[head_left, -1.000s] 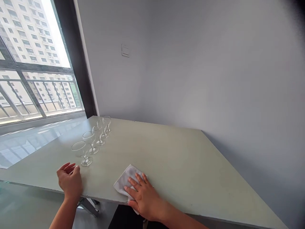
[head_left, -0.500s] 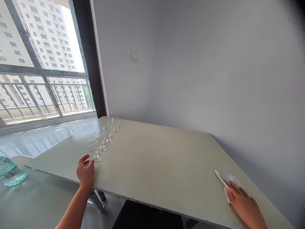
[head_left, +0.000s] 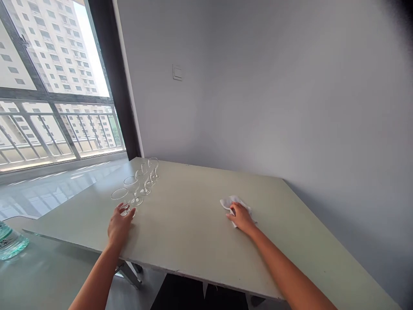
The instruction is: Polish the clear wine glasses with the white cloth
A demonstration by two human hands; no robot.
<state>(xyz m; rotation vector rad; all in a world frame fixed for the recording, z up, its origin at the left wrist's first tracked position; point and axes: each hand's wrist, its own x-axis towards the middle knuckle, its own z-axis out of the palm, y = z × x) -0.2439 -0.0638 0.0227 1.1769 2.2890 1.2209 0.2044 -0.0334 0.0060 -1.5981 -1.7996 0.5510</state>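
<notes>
Several clear stemmed glasses [head_left: 137, 200] stand in a slanting row on the left part of the pale table [head_left: 187, 232]. My left hand [head_left: 120, 224] is at the nearest glass [head_left: 119, 194], thumb and fingers spread on either side of its lower part; whether they touch it is hard to tell. Right of the table's middle, my right hand [head_left: 241, 216] is closed on a crumpled white cloth [head_left: 228, 201], which lies against the tabletop, partly hidden under the fingers.
A large clear water bottle [head_left: 12, 242] stands on a lower surface [head_left: 48, 275] at the left edge. Grey walls [head_left: 274, 107] border the table's far and right sides. A dark object [head_left: 190, 292] is below the front edge.
My right hand has moved left and farther from me across the table with the white cloth. My left hand has shifted slightly right, closer around the nearest glass. The view has turned slightly.
</notes>
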